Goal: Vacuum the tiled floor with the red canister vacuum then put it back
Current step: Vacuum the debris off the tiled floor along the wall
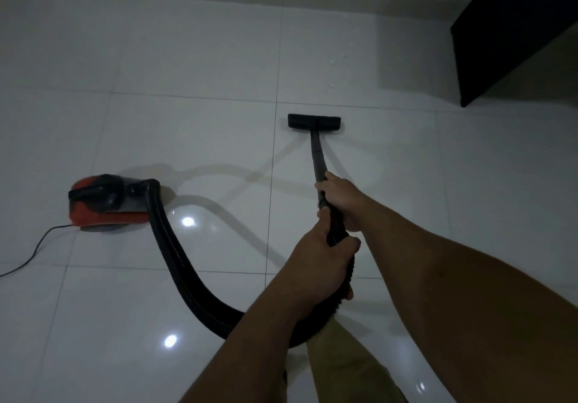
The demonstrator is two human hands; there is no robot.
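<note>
The pipe (317, 158) is held tight by both hands, right hand (339, 199) in front, left hand (322, 265) behind. The brush head (315, 122) should be kept flat on the floor (194, 58) and pushed slowly.

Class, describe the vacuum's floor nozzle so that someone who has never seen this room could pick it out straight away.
Start from the dark cabinet at the upper right and look down and left across the white tiled floor. The floor nozzle lies flat there, beside a grout line. It is the only wide, flat black bar, set crosswise at the far end of the thin wand, unlike the red canister at left.
</note>
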